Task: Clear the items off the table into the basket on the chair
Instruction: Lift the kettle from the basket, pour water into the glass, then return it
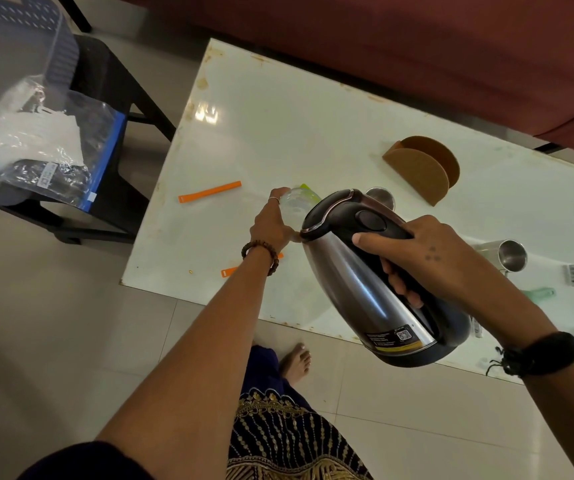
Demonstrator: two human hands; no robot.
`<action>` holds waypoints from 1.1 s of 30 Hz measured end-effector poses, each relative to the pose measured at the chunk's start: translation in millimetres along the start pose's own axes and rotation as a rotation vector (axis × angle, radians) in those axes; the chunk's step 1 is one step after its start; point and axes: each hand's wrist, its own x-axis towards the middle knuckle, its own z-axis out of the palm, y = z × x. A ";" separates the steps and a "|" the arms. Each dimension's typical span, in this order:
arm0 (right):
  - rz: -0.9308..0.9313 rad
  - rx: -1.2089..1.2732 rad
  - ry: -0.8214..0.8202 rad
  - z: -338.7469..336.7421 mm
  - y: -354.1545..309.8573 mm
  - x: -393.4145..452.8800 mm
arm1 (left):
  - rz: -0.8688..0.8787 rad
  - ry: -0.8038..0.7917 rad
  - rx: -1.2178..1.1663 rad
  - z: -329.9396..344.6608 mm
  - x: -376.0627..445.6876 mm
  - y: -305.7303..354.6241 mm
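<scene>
At the far left, the basket [19,39] is seen on the dark chair [112,98], and a clear zip bag [46,140] of white and dark items already lies partly across it. To the right, on the white table [278,109], an orange strip [210,191] is left lying flat near the left edge, and a second orange strip [228,271] is partly hidden under the left forearm.

Near the table's middle, the left hand [271,223] is closed around a clear plastic container [296,204] with a green part behind it; its fingers are curled on the container's side. Just beside it, the steel kettle [358,278] is held tilted in the air over the table's near edge, and the right hand [427,258] is clamped on its black handle, with the forefinger laid straight along the top. Behind the kettle a steel cup [380,195] is partly seen, and a wooden holder [424,168] stands further back. At the far right another steel tumbler [510,254] lies on its side.

For the step in hand, both loads should probably be carried to the left together. The kettle is best kept level, in case water is inside, and lowered beside the bag rather than dropped onto it. The light container should be gripped firmly but not squeezed.
</scene>
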 end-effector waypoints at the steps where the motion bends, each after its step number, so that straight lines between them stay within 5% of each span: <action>1: 0.004 0.002 0.001 0.0 -0.4 0.1 | 0.000 0.000 0.002 -0.3 -0.1 0.1; 33: 0.008 -0.061 -0.019 -3.7 -6.3 5.5 | -0.015 -0.021 0.044 1.0 2.6 -4.1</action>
